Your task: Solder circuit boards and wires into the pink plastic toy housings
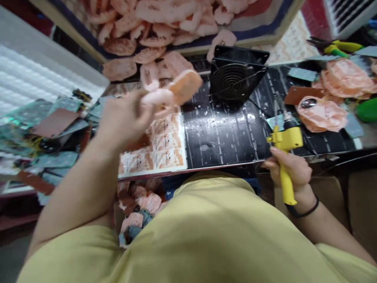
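My left hand [125,116] is raised over the left part of the bench, closed on a pale pink molded plastic piece [159,98]. An orange flat part [187,87] sticks out from that piece to the right; motion blur hides how they join. At the bench's front right, my right hand [291,169] wraps round the handle of a yellow soldering gun [285,139]. Its metal tip points away from me, over the black mat. More pink pieces [150,74] lie just beyond my left hand.
A large tray [259,37] heaped with pink pieces stands at the back. A black fan [231,80] sits mid-bench. Circuit boards with wires [59,122] pile up at left. Crumpled pink pieces [322,114] and yellow-handled pliers [343,47] lie at right. Scraps [149,202] lie below the bench edge.
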`<state>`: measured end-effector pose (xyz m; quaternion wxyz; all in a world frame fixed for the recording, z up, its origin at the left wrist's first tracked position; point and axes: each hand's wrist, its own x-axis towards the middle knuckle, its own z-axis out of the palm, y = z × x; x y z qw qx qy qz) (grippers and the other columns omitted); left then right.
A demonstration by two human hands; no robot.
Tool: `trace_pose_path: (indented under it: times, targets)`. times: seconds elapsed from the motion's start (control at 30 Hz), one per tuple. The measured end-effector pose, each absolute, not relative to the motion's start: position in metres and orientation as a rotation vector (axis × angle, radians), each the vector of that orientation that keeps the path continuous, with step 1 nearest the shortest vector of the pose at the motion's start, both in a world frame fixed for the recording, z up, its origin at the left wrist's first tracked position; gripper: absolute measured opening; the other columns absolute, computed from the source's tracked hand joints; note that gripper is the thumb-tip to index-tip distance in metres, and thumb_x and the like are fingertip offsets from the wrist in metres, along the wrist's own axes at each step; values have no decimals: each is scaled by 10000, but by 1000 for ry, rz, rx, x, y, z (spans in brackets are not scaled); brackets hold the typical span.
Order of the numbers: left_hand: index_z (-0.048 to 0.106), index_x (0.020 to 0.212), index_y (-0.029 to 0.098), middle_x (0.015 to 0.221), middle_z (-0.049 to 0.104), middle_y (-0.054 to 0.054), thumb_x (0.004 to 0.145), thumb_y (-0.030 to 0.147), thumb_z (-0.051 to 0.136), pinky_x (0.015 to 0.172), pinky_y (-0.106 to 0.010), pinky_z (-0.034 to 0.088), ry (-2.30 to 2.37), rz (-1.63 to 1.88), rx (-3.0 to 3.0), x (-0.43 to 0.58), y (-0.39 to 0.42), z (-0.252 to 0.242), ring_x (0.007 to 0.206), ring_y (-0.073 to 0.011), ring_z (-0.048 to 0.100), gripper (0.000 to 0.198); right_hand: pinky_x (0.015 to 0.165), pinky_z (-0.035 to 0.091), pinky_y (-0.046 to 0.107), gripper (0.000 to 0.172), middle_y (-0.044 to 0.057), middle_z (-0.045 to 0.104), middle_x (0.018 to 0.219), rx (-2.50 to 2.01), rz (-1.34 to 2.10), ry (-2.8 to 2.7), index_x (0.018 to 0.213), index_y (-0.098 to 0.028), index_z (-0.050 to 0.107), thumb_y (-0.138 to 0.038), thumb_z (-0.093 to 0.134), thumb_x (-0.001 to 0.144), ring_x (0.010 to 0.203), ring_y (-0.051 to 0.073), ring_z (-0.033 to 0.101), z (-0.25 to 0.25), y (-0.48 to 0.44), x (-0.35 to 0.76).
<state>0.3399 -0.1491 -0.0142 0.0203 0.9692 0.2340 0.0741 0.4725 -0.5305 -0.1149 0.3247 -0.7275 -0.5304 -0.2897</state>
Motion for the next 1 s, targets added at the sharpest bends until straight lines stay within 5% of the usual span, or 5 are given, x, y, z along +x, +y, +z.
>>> trace_pose_path:
  times: [0.1,0.23,0.5,0.77,1.0]
  targets:
    - [608,1361,167,852,742,-116,988,355,404,794,-421,580,440,106,3224,321,-202,-36,795,-259,720,465,535,481,235,230,-29,724,712,-1837,-732,-1414,1140,-222,693,-155,651,924,517,108,616,-107,-507,472]
    - [610,1341,211,1351,659,-124,969,300,525,1071,-483,491,-223,234,3131,292,-237,-74,1275,-306,604,392,564,517,214,193,-37,744,763,-1824,-667,-1541,1038,-245,698,-139,712,877,582,103,667,-104,-479,471]
    - [466,1473,247,1589,402,-150,954,461,543,1196,-549,315,112,323,2942,273,-197,-93,1507,-336,331,567,1013,572,452,382,95,684,1270,-1876,-371,-1753,1206,-212,582,-258,755,868,1206,247,648,-113,-442,482]
    - [521,1461,239,1504,514,-155,1025,457,353,1048,-511,475,218,-4,2952,299,-173,-81,1316,-334,561,516,549,504,195,251,2,766,912,-2054,-908,-1498,1118,-211,675,-105,664,891,594,100,675,-118,-447,482]
    - [523,1434,246,1558,453,-130,951,477,539,1129,-553,370,405,-28,3003,325,-169,-84,1431,-377,417,536,623,567,231,347,72,743,1132,-2075,-761,-1310,1212,-201,619,-85,641,886,828,194,753,-118,-458,468]
